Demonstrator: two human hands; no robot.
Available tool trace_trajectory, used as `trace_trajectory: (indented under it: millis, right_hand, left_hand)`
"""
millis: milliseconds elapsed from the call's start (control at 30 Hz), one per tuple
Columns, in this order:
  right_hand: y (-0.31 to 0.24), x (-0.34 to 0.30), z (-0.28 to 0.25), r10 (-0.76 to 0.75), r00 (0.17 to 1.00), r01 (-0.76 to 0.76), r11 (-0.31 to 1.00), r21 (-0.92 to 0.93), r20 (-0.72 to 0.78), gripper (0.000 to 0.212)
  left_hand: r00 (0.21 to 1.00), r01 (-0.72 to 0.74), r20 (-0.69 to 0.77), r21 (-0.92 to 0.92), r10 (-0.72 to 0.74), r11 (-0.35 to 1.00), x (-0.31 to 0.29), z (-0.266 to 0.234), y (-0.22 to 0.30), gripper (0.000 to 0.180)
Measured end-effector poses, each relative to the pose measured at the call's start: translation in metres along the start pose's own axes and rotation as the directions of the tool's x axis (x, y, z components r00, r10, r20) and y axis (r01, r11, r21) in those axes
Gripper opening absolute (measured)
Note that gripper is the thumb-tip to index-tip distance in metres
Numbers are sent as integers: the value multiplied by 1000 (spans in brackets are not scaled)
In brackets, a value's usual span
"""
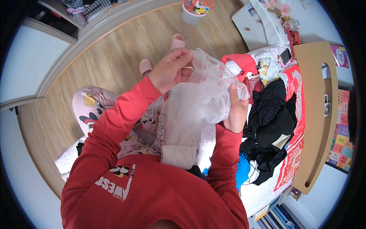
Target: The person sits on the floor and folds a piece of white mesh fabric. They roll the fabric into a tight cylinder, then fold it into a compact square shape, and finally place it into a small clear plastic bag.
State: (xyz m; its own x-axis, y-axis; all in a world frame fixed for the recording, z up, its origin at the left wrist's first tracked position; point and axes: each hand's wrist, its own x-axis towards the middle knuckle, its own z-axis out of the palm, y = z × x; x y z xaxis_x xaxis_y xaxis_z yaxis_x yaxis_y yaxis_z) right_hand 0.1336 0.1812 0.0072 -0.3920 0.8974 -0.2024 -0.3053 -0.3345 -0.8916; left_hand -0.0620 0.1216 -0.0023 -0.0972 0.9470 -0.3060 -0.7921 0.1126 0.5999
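A sheer white fabric is stretched between my two hands above my lap, gathered in loose folds. My left hand pinches its upper left edge, fingers closed on the cloth. Lower on the right, my right hand grips the other side, thumb on top. The fabric hangs down toward my body and ends in a thicker, folded white part resting on my lap. I cannot tell what kind of garment or cloth it is.
To my right, black clothes are heaped on the bed beside a blue fringed item and a red garment. A wooden board borders the bed. A white bucket stands on the floor, an open wardrobe at far left.
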Motion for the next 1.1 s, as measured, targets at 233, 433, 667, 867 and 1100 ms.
trace_trajectory:
  millis: [233, 433, 667, 867, 1100]
  right_hand:
    - [23, 25, -16, 5, 1000, -3, 964, -266, 7, 20]
    - [14, 18, -33, 170, 980, -173, 985, -15, -103, 19]
    - [20, 34, -17, 527, 846, -513, 846, -147, 81, 18]
    - [26, 36, -18, 336, 929, -358, 921, 154, 152, 24]
    - [5, 25, -5, 358, 919, -385, 904, 184, 165, 21]
  left_hand:
    - [956, 198, -266, 266, -126, 943, 47, -66, -36, 23]
    - [960, 205, -201, 41, -193, 978, 46, -76, -42, 35]
    - [979, 159, 129, 7, -159, 987, 27, -31, -15, 37]
    - [1000, -12, 17, 50, 11, 999, 16, -21, -14, 26]
    - [998, 61, 9, 45, -62, 997, 3, -10, -6, 20]
